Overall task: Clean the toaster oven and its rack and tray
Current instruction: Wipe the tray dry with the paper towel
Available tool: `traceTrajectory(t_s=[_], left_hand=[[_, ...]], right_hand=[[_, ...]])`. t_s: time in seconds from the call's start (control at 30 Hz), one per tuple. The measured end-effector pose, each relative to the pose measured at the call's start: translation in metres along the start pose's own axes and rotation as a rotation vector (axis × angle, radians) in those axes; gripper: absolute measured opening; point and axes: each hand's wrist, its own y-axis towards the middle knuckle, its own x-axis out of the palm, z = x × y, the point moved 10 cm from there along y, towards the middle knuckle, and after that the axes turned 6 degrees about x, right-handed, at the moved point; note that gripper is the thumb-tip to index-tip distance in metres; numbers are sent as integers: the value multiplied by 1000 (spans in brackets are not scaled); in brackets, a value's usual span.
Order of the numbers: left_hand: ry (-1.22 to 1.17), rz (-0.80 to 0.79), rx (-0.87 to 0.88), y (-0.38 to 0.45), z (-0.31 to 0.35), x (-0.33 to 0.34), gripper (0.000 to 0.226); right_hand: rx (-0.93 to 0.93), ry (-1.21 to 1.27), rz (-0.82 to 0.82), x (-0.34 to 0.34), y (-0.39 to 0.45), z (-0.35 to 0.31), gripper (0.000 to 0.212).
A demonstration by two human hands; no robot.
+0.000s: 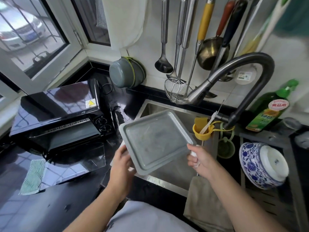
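A grey metal baking tray (156, 141) is held tilted above the steel sink (177, 174). My left hand (121, 164) grips its lower left edge, with something white partly hidden under the fingers. My right hand (199, 158) holds the tray's right edge and has a small white thing pinched in its fingers. The black toaster oven (56, 111) stands on the dark counter at the left with its glass door (75, 158) folded down open. The rack is not visible.
A curved black faucet (242, 77) arches over the sink. A yellow holder (203, 129) with a sponge and brush hangs at the sink's right. A blue-and-white bowl (262, 164) lies on the drainer. A green cloth (33, 176) lies left of the door; a beige towel (204, 198) drapes the sink front.
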Motion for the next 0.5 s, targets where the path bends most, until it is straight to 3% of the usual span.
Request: traceTrajectory(t_s=[0.07, 0.17, 0.23, 0.33, 0.5], left_hand=[[-298, -95, -203, -10, -11, 25, 37], [-498, 28, -242, -6, -7, 24, 65], [-445, 101, -247, 0, -9, 18, 56], [-308, 189, -261, 1, -18, 3, 32], [-316, 216, -215, 4, -12, -12, 28]], right_hand=[[-5, -16, -32, 7, -6, 6, 18], [-37, -182, -95, 23, -17, 7, 23], [-35, -254, -153, 28, -21, 6, 35], [96, -143, -272, 26, -26, 7, 41], [97, 85, -282, 6, -33, -16, 8]])
